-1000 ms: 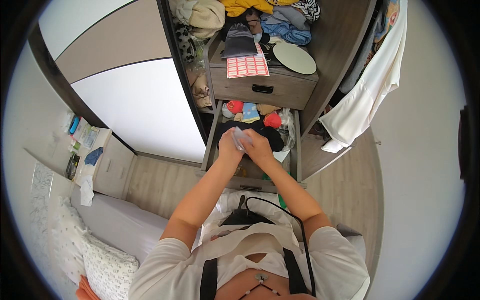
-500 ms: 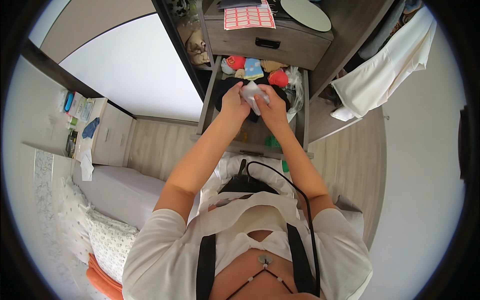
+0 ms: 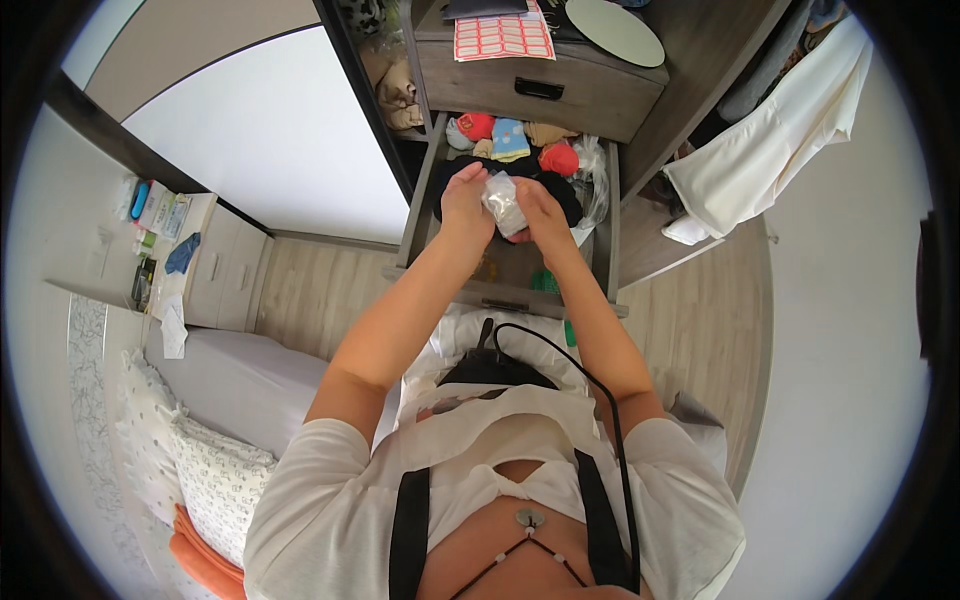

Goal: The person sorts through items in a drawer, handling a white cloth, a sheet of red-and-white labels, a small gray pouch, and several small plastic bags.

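Note:
Both my hands are raised over an open wooden drawer [image 3: 420,205]. Between them I hold a small rolled bundle of pale white-grey cloth [image 3: 504,203]. My left hand [image 3: 464,203] grips its left side and my right hand [image 3: 542,211] its right side. Inside the drawer behind the bundle lie small rolled items: a red one [image 3: 476,125], a light blue one [image 3: 511,138], a beige one [image 3: 548,131], another red one [image 3: 559,158], and dark cloth [image 3: 566,195].
Above the open drawer is a shut drawer with a black handle [image 3: 539,89], a red-and-white sheet [image 3: 497,38] and a round pale plate [image 3: 614,17] on top. White garment [image 3: 745,150] hangs at right. Bed with pillows [image 3: 215,465] and a white nightstand [image 3: 215,270] lie at left.
The view has tilted downward, so the drawers sit higher in the picture. My hands stay together on the pale bundle over the open drawer, turning it slightly.

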A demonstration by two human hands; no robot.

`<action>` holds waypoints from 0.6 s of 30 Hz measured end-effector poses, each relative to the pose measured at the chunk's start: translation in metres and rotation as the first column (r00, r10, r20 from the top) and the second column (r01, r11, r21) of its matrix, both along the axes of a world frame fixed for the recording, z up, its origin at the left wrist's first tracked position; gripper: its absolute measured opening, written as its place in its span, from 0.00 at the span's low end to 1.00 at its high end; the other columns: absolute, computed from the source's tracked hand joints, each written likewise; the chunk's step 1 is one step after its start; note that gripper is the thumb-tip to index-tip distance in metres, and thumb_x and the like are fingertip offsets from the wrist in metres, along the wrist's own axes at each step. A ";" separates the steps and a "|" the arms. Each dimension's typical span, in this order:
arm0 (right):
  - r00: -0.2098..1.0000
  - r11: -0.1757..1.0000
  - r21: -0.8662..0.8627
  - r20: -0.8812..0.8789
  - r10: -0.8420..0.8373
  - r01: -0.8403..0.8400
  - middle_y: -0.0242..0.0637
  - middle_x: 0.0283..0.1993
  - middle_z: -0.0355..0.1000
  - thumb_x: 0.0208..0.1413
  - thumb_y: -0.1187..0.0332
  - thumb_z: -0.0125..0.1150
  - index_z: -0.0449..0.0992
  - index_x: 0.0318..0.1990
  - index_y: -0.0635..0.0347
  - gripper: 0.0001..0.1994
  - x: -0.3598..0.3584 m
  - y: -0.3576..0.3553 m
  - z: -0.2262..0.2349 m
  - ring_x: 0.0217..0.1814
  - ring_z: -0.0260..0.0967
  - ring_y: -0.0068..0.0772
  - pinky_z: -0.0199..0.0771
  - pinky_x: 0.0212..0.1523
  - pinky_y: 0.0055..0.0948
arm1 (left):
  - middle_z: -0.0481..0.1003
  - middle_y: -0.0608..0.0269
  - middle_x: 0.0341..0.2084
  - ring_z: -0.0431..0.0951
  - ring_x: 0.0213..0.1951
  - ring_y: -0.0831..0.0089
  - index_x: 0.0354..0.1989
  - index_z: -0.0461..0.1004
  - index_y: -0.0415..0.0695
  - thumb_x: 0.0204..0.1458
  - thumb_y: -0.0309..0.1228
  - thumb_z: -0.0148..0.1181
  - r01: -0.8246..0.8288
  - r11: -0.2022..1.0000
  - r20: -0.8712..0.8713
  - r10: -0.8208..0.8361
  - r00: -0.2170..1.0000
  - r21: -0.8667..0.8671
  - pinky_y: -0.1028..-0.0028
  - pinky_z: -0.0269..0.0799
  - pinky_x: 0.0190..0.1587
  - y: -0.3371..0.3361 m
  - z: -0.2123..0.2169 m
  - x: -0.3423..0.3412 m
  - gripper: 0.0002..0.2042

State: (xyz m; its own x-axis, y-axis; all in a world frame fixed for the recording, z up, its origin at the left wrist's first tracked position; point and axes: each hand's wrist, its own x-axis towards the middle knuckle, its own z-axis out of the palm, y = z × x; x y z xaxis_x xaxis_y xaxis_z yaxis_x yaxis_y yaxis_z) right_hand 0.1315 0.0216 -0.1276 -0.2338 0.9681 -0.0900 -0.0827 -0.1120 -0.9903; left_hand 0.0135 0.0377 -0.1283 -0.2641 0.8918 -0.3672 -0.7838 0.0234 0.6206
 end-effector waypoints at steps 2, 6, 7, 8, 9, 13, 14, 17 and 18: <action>0.996 0.995 0.098 0.086 -0.010 0.002 0.28 0.34 0.68 0.54 0.64 0.52 0.69 0.44 0.60 0.13 0.002 0.001 -0.004 0.31 0.64 0.16 0.67 0.27 0.18 | 0.66 0.57 0.41 0.67 0.44 0.68 0.45 0.63 0.37 0.48 0.16 0.40 0.042 0.997 -0.018 -0.041 0.999 0.057 0.70 0.62 0.50 -0.005 0.000 0.001 0.15; 0.977 0.955 0.288 0.172 -0.130 0.077 0.30 0.28 0.69 0.50 0.70 0.56 0.71 0.36 0.63 0.08 0.006 0.011 -0.024 0.29 0.64 0.19 0.64 0.30 0.22 | 0.68 0.62 0.39 0.67 0.43 0.74 0.40 0.66 0.40 0.48 0.18 0.43 0.036 0.991 -0.173 -0.013 0.985 0.130 0.77 0.61 0.46 -0.017 0.026 0.002 0.11; 0.975 0.956 0.272 0.157 -0.154 0.107 0.31 0.27 0.69 0.49 0.72 0.57 0.71 0.33 0.64 0.06 0.008 0.011 -0.022 0.29 0.64 0.21 0.64 0.31 0.24 | 0.68 0.63 0.38 0.67 0.42 0.76 0.39 0.67 0.41 0.48 0.19 0.44 -0.003 0.991 -0.238 0.035 0.971 0.131 0.80 0.61 0.45 -0.018 0.036 0.002 0.11; 0.983 0.959 0.250 0.095 -0.160 0.132 0.30 0.27 0.69 0.50 0.73 0.56 0.71 0.34 0.64 0.05 0.009 0.008 -0.016 0.28 0.63 0.18 0.64 0.29 0.22 | 0.69 0.67 0.36 0.67 0.40 0.81 0.38 0.68 0.43 0.49 0.20 0.46 -0.031 0.949 -0.272 0.122 0.955 0.315 0.85 0.58 0.42 -0.016 0.040 0.001 0.09; 0.987 0.970 0.202 0.050 -0.151 0.138 0.29 0.27 0.69 0.50 0.73 0.56 0.71 0.34 0.64 0.05 0.010 0.008 -0.012 0.28 0.63 0.17 0.64 0.28 0.21 | 0.69 0.69 0.35 0.67 0.38 0.82 0.39 0.68 0.43 0.51 0.21 0.47 -0.057 0.917 -0.364 0.213 0.907 0.394 0.84 0.60 0.41 -0.008 0.046 -0.003 0.08; 0.984 0.988 0.040 -0.096 -0.148 0.152 0.26 0.28 0.69 0.51 0.73 0.55 0.70 0.35 0.61 0.05 0.022 0.008 0.003 0.25 0.62 0.13 0.62 0.24 0.17 | 0.68 0.67 0.34 0.66 0.40 0.80 0.39 0.68 0.40 0.50 0.20 0.49 0.016 0.809 -0.671 0.476 0.569 0.587 0.81 0.60 0.44 0.025 0.082 -0.020 0.08; 0.981 0.987 0.026 -0.115 -0.154 0.158 0.26 0.28 0.69 0.51 0.73 0.54 0.70 0.35 0.60 0.04 0.025 0.008 0.005 0.25 0.62 0.13 0.62 0.24 0.16 | 0.69 0.64 0.35 0.67 0.41 0.75 0.40 0.68 0.39 0.49 0.20 0.49 0.067 0.772 -0.735 0.569 0.370 0.632 0.78 0.61 0.45 0.038 0.091 -0.027 0.09; 0.975 0.989 -0.006 -0.165 -0.146 0.147 0.25 0.28 0.69 0.52 0.73 0.54 0.70 0.36 0.59 0.04 0.030 0.011 0.007 0.24 0.63 0.12 0.62 0.23 0.15 | 0.70 0.57 0.39 0.67 0.45 0.63 0.42 0.67 0.39 0.44 0.21 0.51 0.212 0.723 -0.732 0.679 -0.044 0.658 0.72 0.61 0.49 0.081 0.124 -0.036 0.14; 0.974 0.990 -0.019 -0.179 -0.142 0.140 0.25 0.28 0.69 0.52 0.73 0.54 0.70 0.36 0.59 0.04 0.031 0.011 0.006 0.23 0.63 0.12 0.62 0.22 0.15 | 0.70 0.55 0.40 0.67 0.47 0.60 0.43 0.67 0.40 0.42 0.22 0.52 0.253 0.720 -0.712 0.688 -0.141 0.646 0.70 0.60 0.50 0.095 0.131 -0.038 0.16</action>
